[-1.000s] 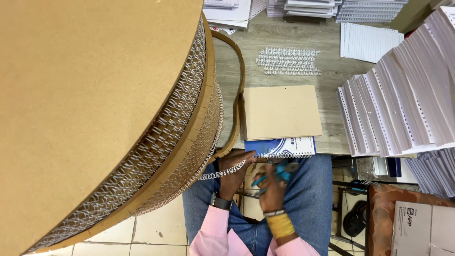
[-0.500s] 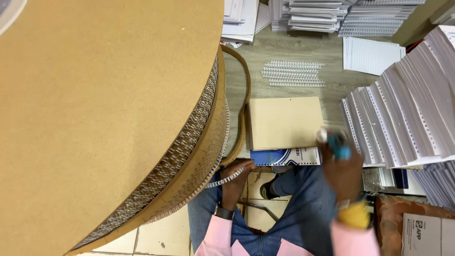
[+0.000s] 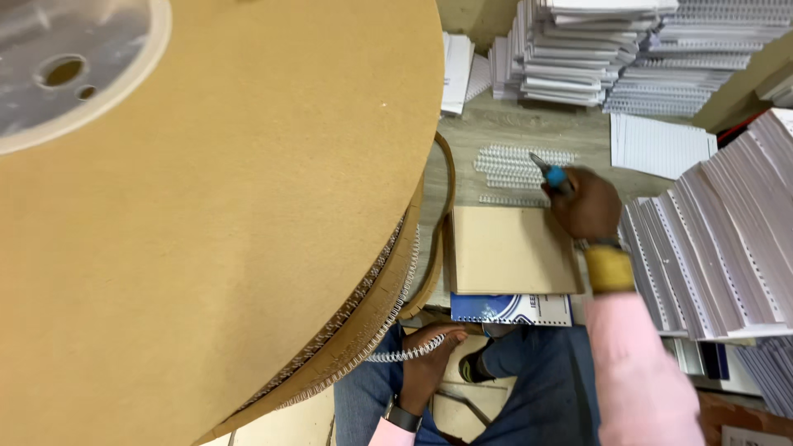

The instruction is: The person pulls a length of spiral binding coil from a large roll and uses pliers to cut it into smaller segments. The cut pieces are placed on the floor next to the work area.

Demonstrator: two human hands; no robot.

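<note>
A big cardboard spool (image 3: 215, 206) wound with white wire binding coil fills the left of the view. My left hand (image 3: 429, 351) holds the loose end of the coil (image 3: 401, 355) near my lap. My right hand (image 3: 586, 202) is stretched forward over the table, gripping blue-handled pliers (image 3: 552, 173) whose tip rests at a small heap of cut white coil pieces (image 3: 516, 169). A brown cardboard sheet (image 3: 508, 248) lies just below that hand, on top of a blue-covered notebook (image 3: 508, 310).
Stacks of punched white paper (image 3: 710, 256) fan out on the right. More bound pads and paper piles (image 3: 611, 49) line the back of the wooden table (image 3: 529, 128). A loose white sheet (image 3: 661, 144) lies at the back right. My knees in jeans (image 3: 545, 388) are below.
My right hand has risen from my lap with the pliers and reached forward to the cut coil pieces. My left hand has stayed on the coil end. The view has tilted up.
</note>
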